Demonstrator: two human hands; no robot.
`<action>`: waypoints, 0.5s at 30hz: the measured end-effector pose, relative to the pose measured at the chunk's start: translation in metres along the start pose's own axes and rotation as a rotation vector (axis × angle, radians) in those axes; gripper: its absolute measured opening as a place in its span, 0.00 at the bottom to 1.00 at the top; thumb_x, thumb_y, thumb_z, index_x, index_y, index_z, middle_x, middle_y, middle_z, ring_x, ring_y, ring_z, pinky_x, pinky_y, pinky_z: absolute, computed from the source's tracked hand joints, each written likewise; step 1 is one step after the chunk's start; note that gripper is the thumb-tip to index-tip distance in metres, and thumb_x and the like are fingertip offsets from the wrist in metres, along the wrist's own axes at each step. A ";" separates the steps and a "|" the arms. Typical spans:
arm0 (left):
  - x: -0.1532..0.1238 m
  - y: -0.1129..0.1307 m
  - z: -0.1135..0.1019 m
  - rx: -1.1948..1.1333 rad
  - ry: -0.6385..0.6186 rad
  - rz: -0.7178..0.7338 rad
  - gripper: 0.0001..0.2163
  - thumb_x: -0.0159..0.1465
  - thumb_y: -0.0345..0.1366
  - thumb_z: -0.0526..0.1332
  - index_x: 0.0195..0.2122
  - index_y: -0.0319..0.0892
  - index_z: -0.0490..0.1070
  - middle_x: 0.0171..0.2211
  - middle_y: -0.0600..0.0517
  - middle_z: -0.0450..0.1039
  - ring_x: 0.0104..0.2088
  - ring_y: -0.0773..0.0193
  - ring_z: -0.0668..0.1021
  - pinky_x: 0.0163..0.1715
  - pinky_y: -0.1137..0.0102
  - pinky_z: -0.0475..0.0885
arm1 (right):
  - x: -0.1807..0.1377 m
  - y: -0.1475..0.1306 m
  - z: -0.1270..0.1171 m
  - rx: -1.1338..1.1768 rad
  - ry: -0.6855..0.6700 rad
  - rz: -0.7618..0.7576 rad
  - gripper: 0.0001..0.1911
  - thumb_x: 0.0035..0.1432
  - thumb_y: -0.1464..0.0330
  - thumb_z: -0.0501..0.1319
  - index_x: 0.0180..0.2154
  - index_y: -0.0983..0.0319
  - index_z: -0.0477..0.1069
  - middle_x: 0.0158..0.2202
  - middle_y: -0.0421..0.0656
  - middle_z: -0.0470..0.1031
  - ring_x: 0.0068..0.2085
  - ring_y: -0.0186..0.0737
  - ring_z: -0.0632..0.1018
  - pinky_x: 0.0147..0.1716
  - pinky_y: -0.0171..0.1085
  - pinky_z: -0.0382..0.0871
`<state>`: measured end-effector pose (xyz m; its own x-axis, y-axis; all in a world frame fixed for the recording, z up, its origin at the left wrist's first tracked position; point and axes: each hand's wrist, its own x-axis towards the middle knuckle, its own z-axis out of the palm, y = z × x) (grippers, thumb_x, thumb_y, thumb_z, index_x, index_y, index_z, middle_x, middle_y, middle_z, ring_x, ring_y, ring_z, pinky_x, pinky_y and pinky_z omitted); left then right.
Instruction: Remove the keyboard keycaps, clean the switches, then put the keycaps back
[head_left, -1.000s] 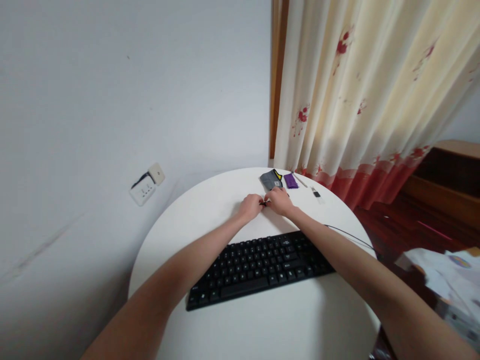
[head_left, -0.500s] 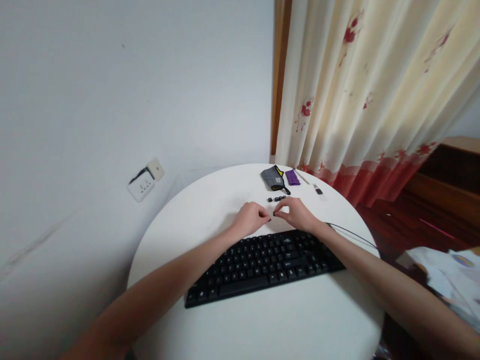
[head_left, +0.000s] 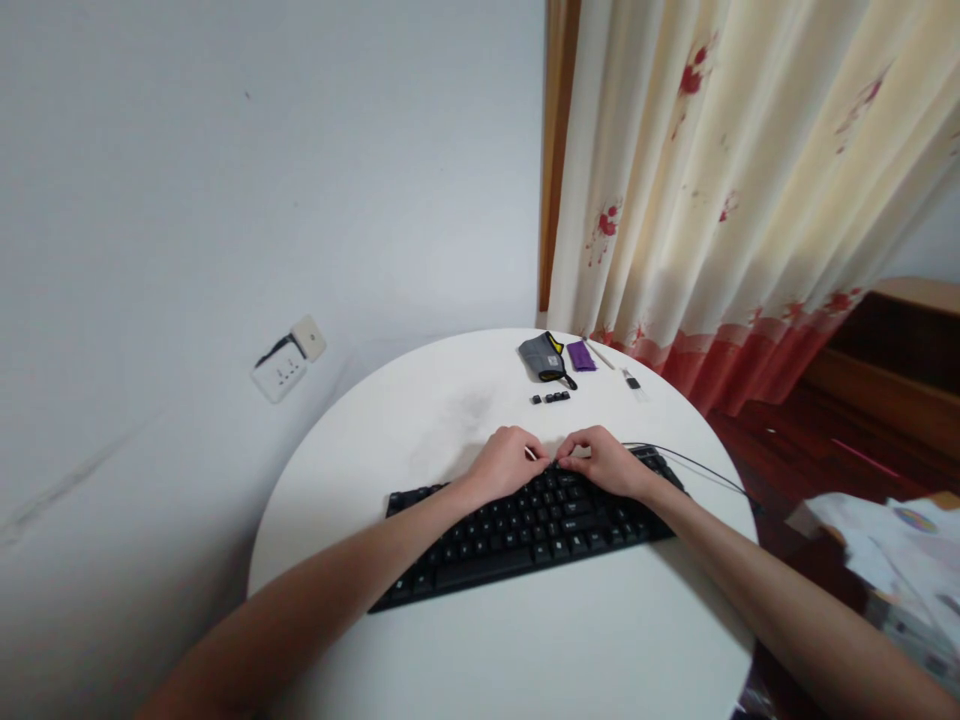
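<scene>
A black keyboard (head_left: 517, 535) lies across the round white table (head_left: 390, 420). My left hand (head_left: 504, 464) and my right hand (head_left: 606, 462) rest side by side on the keyboard's far edge, fingers curled and pinched toward each other at the top row of keys. What the fingertips hold, if anything, is too small to make out. A short row of small black keycaps (head_left: 550, 397) lies on the table just beyond my hands.
A grey pouch with yellow trim (head_left: 543, 357), a purple item (head_left: 580, 355), a thin stick (head_left: 600, 353) and a small black piece (head_left: 632, 381) sit at the table's far edge. The keyboard cable (head_left: 705, 466) runs off right. Curtain (head_left: 720, 200), wall socket (head_left: 283, 366), wooden furniture (head_left: 877, 350) surround.
Both hands drew back from the far part of the table to the keyboard's top row. A row of small black keycaps now lies where the hands were.
</scene>
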<state>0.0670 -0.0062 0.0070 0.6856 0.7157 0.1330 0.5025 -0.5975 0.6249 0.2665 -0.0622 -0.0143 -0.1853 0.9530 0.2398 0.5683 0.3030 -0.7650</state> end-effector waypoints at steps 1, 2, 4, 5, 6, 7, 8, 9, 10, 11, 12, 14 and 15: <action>0.000 0.000 0.000 -0.003 -0.003 -0.003 0.08 0.59 0.33 0.62 0.30 0.42 0.82 0.30 0.50 0.82 0.32 0.61 0.80 0.35 0.70 0.72 | -0.001 0.000 0.000 -0.004 -0.001 -0.003 0.04 0.55 0.71 0.64 0.30 0.61 0.79 0.31 0.40 0.81 0.35 0.41 0.79 0.40 0.38 0.69; -0.001 0.000 0.000 -0.006 -0.005 -0.003 0.08 0.59 0.33 0.62 0.30 0.42 0.82 0.30 0.50 0.82 0.32 0.61 0.80 0.35 0.70 0.72 | -0.002 0.000 0.000 -0.013 0.003 -0.009 0.04 0.55 0.71 0.64 0.30 0.61 0.79 0.32 0.41 0.81 0.36 0.41 0.79 0.41 0.38 0.69; -0.001 -0.001 0.000 -0.014 -0.013 0.001 0.08 0.60 0.33 0.62 0.30 0.42 0.82 0.31 0.51 0.82 0.33 0.61 0.80 0.35 0.70 0.72 | -0.003 -0.002 0.000 -0.041 0.019 -0.029 0.04 0.55 0.72 0.64 0.30 0.60 0.79 0.32 0.41 0.81 0.36 0.42 0.79 0.42 0.38 0.69; -0.001 -0.001 -0.001 -0.017 -0.019 0.001 0.08 0.60 0.34 0.62 0.31 0.42 0.82 0.31 0.51 0.82 0.33 0.61 0.80 0.36 0.70 0.72 | -0.004 -0.003 0.000 -0.055 0.026 -0.039 0.04 0.56 0.72 0.64 0.31 0.60 0.78 0.33 0.41 0.81 0.37 0.42 0.79 0.42 0.39 0.68; -0.002 0.000 -0.001 -0.020 -0.026 -0.002 0.07 0.60 0.34 0.62 0.31 0.42 0.82 0.31 0.51 0.82 0.33 0.61 0.80 0.36 0.70 0.72 | -0.005 -0.003 0.000 -0.063 0.030 -0.047 0.04 0.56 0.72 0.64 0.31 0.60 0.78 0.33 0.41 0.81 0.37 0.42 0.79 0.43 0.39 0.68; -0.002 0.000 -0.002 -0.018 -0.032 -0.007 0.07 0.60 0.34 0.62 0.31 0.42 0.82 0.31 0.51 0.82 0.33 0.61 0.80 0.36 0.70 0.72 | -0.005 -0.004 0.000 -0.065 0.030 -0.051 0.04 0.56 0.72 0.64 0.31 0.60 0.78 0.33 0.41 0.81 0.37 0.42 0.78 0.43 0.39 0.68; -0.003 0.001 -0.002 -0.010 -0.037 -0.011 0.07 0.60 0.34 0.62 0.31 0.42 0.81 0.31 0.51 0.82 0.33 0.61 0.80 0.36 0.70 0.72 | -0.006 -0.004 0.000 -0.067 0.029 -0.052 0.04 0.56 0.72 0.64 0.31 0.60 0.78 0.33 0.41 0.81 0.37 0.42 0.78 0.42 0.39 0.68; -0.004 0.003 -0.002 0.007 -0.037 -0.009 0.07 0.60 0.34 0.62 0.31 0.42 0.81 0.31 0.51 0.81 0.33 0.61 0.80 0.35 0.70 0.71 | -0.006 -0.004 0.000 -0.071 0.030 -0.052 0.04 0.56 0.72 0.64 0.31 0.60 0.78 0.33 0.41 0.81 0.37 0.42 0.78 0.43 0.39 0.68; -0.004 0.004 -0.002 0.033 -0.036 0.002 0.07 0.60 0.34 0.62 0.30 0.43 0.81 0.30 0.51 0.81 0.33 0.61 0.80 0.35 0.70 0.71 | -0.007 -0.004 0.000 -0.080 0.034 -0.055 0.04 0.56 0.72 0.65 0.31 0.60 0.78 0.34 0.41 0.81 0.37 0.42 0.78 0.43 0.39 0.68; -0.005 0.006 -0.002 0.070 -0.032 0.021 0.07 0.61 0.34 0.62 0.31 0.43 0.81 0.31 0.51 0.81 0.33 0.61 0.80 0.35 0.70 0.71 | -0.007 -0.004 0.000 -0.095 0.037 -0.064 0.04 0.56 0.73 0.65 0.32 0.60 0.78 0.34 0.41 0.80 0.38 0.42 0.78 0.43 0.39 0.68; -0.006 0.008 -0.001 0.118 -0.027 0.044 0.07 0.61 0.34 0.62 0.31 0.43 0.81 0.31 0.52 0.81 0.33 0.61 0.80 0.36 0.70 0.71 | -0.007 -0.004 0.000 -0.116 0.035 -0.080 0.04 0.57 0.73 0.65 0.32 0.59 0.78 0.34 0.41 0.80 0.38 0.42 0.77 0.43 0.40 0.68; -0.009 0.011 0.000 0.228 -0.019 0.097 0.07 0.62 0.33 0.62 0.31 0.44 0.80 0.33 0.51 0.80 0.35 0.59 0.79 0.38 0.69 0.71 | -0.007 -0.005 -0.002 -0.166 0.014 -0.128 0.05 0.57 0.74 0.65 0.32 0.59 0.78 0.34 0.41 0.80 0.39 0.42 0.77 0.44 0.40 0.67; -0.010 0.012 0.001 0.273 -0.020 0.123 0.07 0.62 0.32 0.62 0.31 0.44 0.80 0.34 0.51 0.80 0.36 0.59 0.79 0.39 0.68 0.70 | -0.007 -0.007 -0.003 -0.194 -0.005 -0.154 0.05 0.57 0.74 0.65 0.32 0.58 0.78 0.34 0.41 0.80 0.40 0.43 0.77 0.45 0.41 0.67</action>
<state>0.0666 -0.0205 0.0124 0.7587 0.6267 0.1780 0.5365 -0.7560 0.3750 0.2666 -0.0708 -0.0087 -0.2854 0.8958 0.3408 0.6764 0.4402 -0.5906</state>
